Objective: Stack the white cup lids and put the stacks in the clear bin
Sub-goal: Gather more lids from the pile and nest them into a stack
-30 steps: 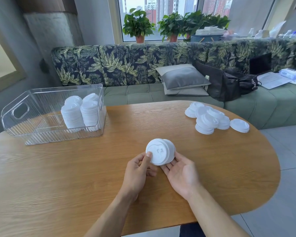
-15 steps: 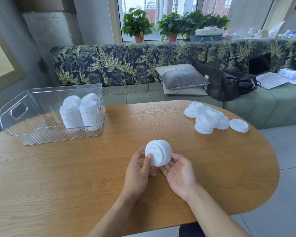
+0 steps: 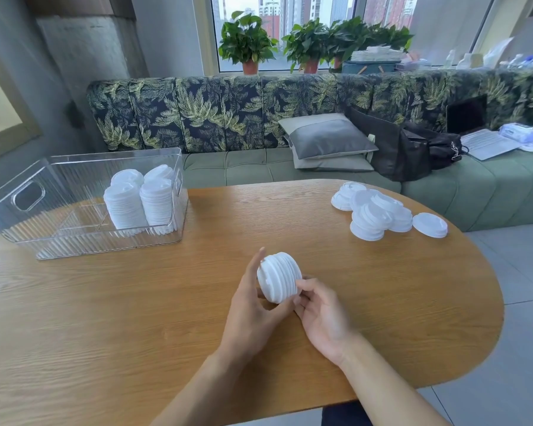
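Observation:
A short stack of white cup lids [image 3: 280,276] lies on its side above the middle of the wooden table, held between both hands. My left hand [image 3: 249,315] presses flat against its left face, and my right hand [image 3: 322,315] grips its right end with curled fingers. The clear bin [image 3: 28,195] stands at the table's far left with several tall lid stacks [image 3: 140,202] in its right end. A loose pile of white lids [image 3: 379,210] lies at the far right of the table, one single lid [image 3: 430,225] beside it.
The oval wooden table [image 3: 136,318] ends near me and curves off at the right. Behind it runs a green sofa [image 3: 246,167] with grey cushions [image 3: 326,139], a black bag [image 3: 413,149] and a laptop [image 3: 480,139]. Potted plants [image 3: 246,41] stand on the window sill.
The held stack has turned from showing its top face to lying edge-on. My left hand has flattened against its left face and my right fingers have curled around its right end.

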`<state>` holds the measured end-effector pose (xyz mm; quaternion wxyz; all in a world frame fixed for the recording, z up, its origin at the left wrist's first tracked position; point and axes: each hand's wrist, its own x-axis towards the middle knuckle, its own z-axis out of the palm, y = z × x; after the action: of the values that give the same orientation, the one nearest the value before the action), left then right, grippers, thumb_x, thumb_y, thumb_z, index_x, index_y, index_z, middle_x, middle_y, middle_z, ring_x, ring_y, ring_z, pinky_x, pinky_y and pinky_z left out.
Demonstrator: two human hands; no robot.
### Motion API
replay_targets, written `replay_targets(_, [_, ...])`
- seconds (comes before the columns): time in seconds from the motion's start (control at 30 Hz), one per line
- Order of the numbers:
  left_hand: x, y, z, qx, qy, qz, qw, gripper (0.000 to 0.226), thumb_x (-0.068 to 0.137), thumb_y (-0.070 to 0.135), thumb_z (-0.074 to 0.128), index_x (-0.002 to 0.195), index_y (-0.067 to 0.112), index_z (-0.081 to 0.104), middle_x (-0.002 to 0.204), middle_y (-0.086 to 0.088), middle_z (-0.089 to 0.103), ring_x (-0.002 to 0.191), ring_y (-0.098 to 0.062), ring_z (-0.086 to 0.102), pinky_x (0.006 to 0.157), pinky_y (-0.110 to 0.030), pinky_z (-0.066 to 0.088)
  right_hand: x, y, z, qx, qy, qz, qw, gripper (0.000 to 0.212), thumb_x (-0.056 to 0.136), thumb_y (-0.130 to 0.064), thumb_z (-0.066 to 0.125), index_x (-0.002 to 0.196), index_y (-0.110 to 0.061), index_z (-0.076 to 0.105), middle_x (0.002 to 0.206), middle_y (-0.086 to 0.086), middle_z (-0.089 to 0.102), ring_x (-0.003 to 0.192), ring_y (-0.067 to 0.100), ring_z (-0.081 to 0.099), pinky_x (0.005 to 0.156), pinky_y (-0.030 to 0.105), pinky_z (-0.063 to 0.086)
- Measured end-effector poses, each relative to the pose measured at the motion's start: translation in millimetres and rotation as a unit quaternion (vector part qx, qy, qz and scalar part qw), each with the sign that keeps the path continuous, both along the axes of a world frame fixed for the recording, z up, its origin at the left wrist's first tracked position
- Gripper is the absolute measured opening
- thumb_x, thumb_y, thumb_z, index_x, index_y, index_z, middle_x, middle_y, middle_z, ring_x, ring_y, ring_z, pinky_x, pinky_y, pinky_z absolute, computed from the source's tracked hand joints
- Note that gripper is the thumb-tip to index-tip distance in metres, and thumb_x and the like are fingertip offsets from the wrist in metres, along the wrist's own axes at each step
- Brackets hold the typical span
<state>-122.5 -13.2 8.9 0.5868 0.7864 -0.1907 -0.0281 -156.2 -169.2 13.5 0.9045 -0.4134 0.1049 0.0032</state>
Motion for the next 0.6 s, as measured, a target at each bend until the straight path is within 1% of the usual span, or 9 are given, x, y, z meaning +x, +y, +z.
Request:
replay_targets(0.1, [5.8, 3.5, 2.8, 0.018, -0.029, -0.003, 0.999, 0.098, 0.074, 0.057, 0.089, 0.151, 0.059, 0.027, 0.139, 0.015, 0.061, 0.112, -0.007, 0.068, 0.095, -0.033, 0.058, -1.6, -3.5, -0.2, -0.016, -0.007, 0.018, 1.0, 0.04, 0.077, -0.015, 0.078, 0.11, 0.006, 0.068, 0.101, 0.018, 0.069, 0.09, 0.021, 0.068, 0.083, 0.03, 0.051])
replay_targets(0.17, [8.4, 6.1, 4.3, 0.018, -0.037, -0.01, 0.999, 0.096, 0.071, 0.06, 0.09, 0.147, 0.058, 0.031, 0.133, 0.017, 0.064, 0.108, -0.006, 0.069, 0.091, -0.03, 0.059, -3.0, -5.1, -1.1, -0.027, -0.005, 0.031, 0.999, 0.044, 0.074, -0.018, 0.084, 0.108, 0.005, 0.07, 0.1, 0.019, 0.067, 0.086, 0.019, 0.065, 0.085, 0.031, 0.05])
replay_targets(0.23, [9.7, 7.8, 3.7, 0.015, -0.041, -0.006, 0.999, 0.092, 0.069, 0.061, 0.09, 0.142, 0.057, 0.036, 0.123, 0.019, 0.067, 0.101, -0.007, 0.07, 0.085, -0.028, 0.059, -4.0, -4.4, -2.2, -0.036, -0.006, 0.042, 0.998, 0.036, 0.072, -0.022, 0.087, 0.098, 0.0, 0.075, 0.097, 0.016, 0.066, 0.081, 0.015, 0.062, 0.084, 0.028, 0.051])
replay_targets(0.33, [10.2, 9.2, 0.9, 0.006, -0.045, 0.007, 0.999, 0.085, 0.068, 0.059, 0.091, 0.136, 0.055, 0.04, 0.113, 0.02, 0.071, 0.092, -0.008, 0.072, 0.078, -0.026, 0.059, -5.1, -1.1, -0.9, -0.037, -0.01, 0.044, 0.998, 0.028, 0.074, -0.023, 0.086, 0.092, -0.003, 0.079, 0.096, 0.014, 0.072, 0.085, 0.015, 0.066, 0.083, 0.026, 0.055])
replay_targets(0.43, [9.5, 9.3, 0.1, -0.001, -0.058, 0.018, 0.998, 0.083, 0.068, 0.057, 0.091, 0.134, 0.052, 0.042, 0.116, 0.02, 0.07, 0.096, -0.005, 0.072, 0.077, -0.021, 0.058, -5.7, 1.6, 0.8, -0.042, -0.006, 0.028, 0.999, 0.028, 0.074, -0.023, 0.09, 0.091, -0.004, 0.08, 0.093, 0.012, 0.071, 0.082, 0.013, 0.066, 0.084, 0.027, 0.057])
replay_targets(0.5, [9.2, 9.2, 0.4, -0.004, -0.067, 0.024, 0.997, 0.082, 0.068, 0.056, 0.091, 0.134, 0.05, 0.043, 0.118, 0.021, 0.069, 0.1, -0.005, 0.071, 0.079, -0.019, 0.057, -5.7, 4.3, 1.3, -0.039, 0.0, 0.016, 0.999, 0.026, 0.081, -0.02, 0.086, 0.096, 0.0, 0.077, 0.095, 0.016, 0.067, 0.084, 0.016, 0.066, 0.086, 0.03, 0.058])
replay_targets(0.53, [9.4, 9.3, 0.4, -0.006, -0.07, 0.03, 0.997, 0.082, 0.068, 0.056, 0.091, 0.134, 0.049, 0.044, 0.118, 0.02, 0.069, 0.101, -0.005, 0.071, 0.079, -0.02, 0.057, -5.5, 5.6, 1.7, -0.033, 0.002, 0.009, 0.999, 0.024, 0.083, -0.018, 0.081, 0.096, 0.001, 0.075, 0.095, 0.017, 0.066, 0.086, 0.019, 0.066, 0.086, 0.032, 0.059])
replay_targets(0.6, [9.8, 9.4, -0.1, -0.009, -0.067, 0.043, 0.997, 0.082, 0.068, 0.058, 0.09, 0.135, 0.047, 0.044, 0.118, 0.018, 0.069, 0.1, -0.007, 0.071, 0.08, -0.027, 0.059, -5.4, 6.3, 2.3, -0.009, 0.006, -0.006, 1.0, 0.019, 0.085, -0.017, 0.077, 0.096, -0.001, 0.073, 0.096, 0.017, 0.069, 0.09, 0.023, 0.069, 0.088, 0.036, 0.059])
